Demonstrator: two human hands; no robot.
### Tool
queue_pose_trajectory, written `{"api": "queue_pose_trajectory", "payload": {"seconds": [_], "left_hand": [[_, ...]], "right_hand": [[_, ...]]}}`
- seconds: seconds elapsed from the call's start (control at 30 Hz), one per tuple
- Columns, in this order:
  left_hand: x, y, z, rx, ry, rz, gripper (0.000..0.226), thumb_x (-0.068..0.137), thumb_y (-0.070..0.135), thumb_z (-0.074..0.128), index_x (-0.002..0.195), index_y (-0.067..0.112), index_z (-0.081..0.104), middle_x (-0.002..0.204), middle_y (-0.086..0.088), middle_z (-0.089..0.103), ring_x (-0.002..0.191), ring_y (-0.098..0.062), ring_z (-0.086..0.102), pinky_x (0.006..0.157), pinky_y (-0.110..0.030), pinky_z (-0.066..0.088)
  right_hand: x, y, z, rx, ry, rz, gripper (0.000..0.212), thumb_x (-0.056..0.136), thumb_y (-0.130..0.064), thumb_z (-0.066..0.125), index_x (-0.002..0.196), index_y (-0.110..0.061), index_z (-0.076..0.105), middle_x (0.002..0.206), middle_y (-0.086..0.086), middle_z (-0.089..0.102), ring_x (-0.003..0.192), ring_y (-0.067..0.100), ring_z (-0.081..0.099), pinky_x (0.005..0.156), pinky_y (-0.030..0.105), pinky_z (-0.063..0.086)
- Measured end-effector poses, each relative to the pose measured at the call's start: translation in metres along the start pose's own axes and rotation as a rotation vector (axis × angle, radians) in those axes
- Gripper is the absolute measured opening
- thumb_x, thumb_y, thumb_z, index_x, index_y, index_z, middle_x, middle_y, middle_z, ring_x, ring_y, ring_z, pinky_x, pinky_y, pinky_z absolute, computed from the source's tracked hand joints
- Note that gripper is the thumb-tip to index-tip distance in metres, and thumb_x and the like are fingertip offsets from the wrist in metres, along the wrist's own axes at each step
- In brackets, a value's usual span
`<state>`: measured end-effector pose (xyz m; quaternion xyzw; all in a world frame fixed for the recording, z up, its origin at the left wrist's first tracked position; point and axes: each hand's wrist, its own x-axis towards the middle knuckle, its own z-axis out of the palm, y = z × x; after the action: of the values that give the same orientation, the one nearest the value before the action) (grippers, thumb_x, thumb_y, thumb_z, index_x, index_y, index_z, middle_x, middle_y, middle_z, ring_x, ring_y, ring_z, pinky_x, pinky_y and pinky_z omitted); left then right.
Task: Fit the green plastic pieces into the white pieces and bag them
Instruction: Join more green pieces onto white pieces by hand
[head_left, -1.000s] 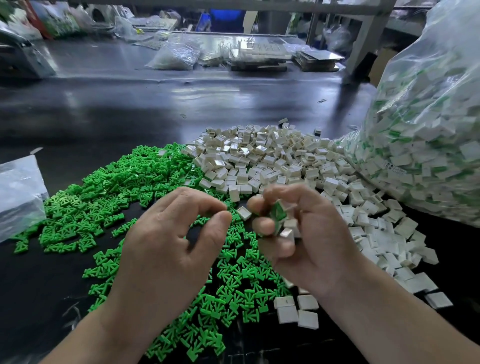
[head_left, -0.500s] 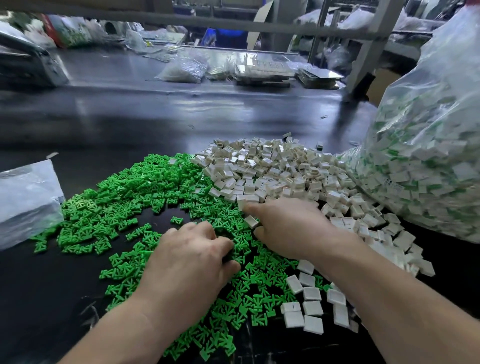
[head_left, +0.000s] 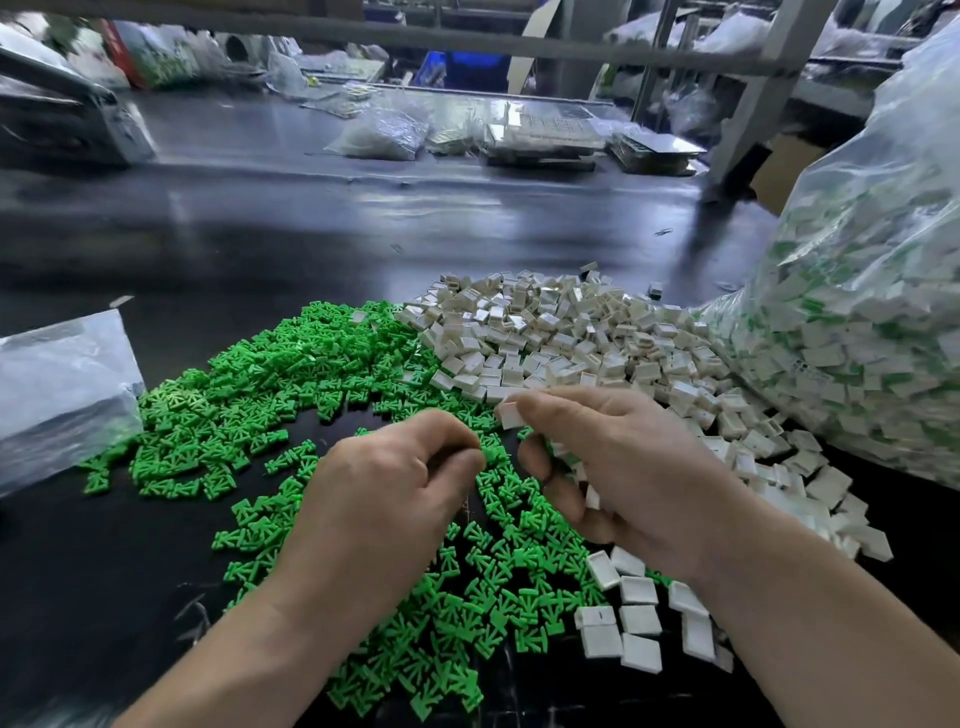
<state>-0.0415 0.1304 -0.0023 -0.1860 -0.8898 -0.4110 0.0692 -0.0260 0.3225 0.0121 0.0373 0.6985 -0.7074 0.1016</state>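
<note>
The right grip (head_left: 623, 467) pinches one small white square plastic piece (head_left: 511, 415) between thumb and forefinger tip, with a few more white ones cupped loosely in its palm. The left grip (head_left: 384, 499) sits just beside it, fingers curled onto the thumb. Whether that pinch holds a green piece is hidden.

The pinched piece looks light, rigid and smooth-sided, probably a shallow hollow shell. It is likely best held by two opposite edges, with the open side left free toward the left grip. A hard squeeze seems needless, but a slack one could let it flick away.

Under both grips lies the spread of green forked plastic pieces (head_left: 260, 395), which look thin, stiff and easiest to take by the narrow end. The heap of white square pieces (head_left: 545, 338) lies just beyond the right grip on the dark glossy surface (head_left: 260, 234). The big clear plastic bag (head_left: 857, 338) of joined pieces leans at the far right.
</note>
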Motion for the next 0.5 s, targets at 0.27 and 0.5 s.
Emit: {"api": "queue_pose_trajectory", "payload": {"seconds": [0.27,0.5], "left_hand": [[-0.0013,0.0016,0.0,-0.568,-0.041,-0.131,0.015,0.076,0.041,0.066,0.089,0.035,0.071,0.079,0.001,0.074,0.073,-0.015,0.07,0.061,-0.021,0.056],[0.0004,0.0003,0.0028,-0.775,-0.048,-0.197,0.026,0.071,0.04,0.069,0.092,0.027,0.075,0.082,-0.007,0.075,0.073,-0.018,0.071,0.059,-0.02,0.054]], "right_hand": [[-0.0111,0.0063,0.0049,0.565,-0.2,0.08,0.019,0.086,-0.018,0.066,0.103,-0.011,0.071,0.074,0.005,0.059,0.044,0.009,0.047,0.032,0.017,0.034],[-0.011,0.0074,0.0032,0.343,-0.088,0.029,0.017,0.078,-0.015,0.079,0.095,-0.015,0.075,0.077,0.006,0.066,0.045,0.011,0.047,0.034,0.018,0.032]]}}
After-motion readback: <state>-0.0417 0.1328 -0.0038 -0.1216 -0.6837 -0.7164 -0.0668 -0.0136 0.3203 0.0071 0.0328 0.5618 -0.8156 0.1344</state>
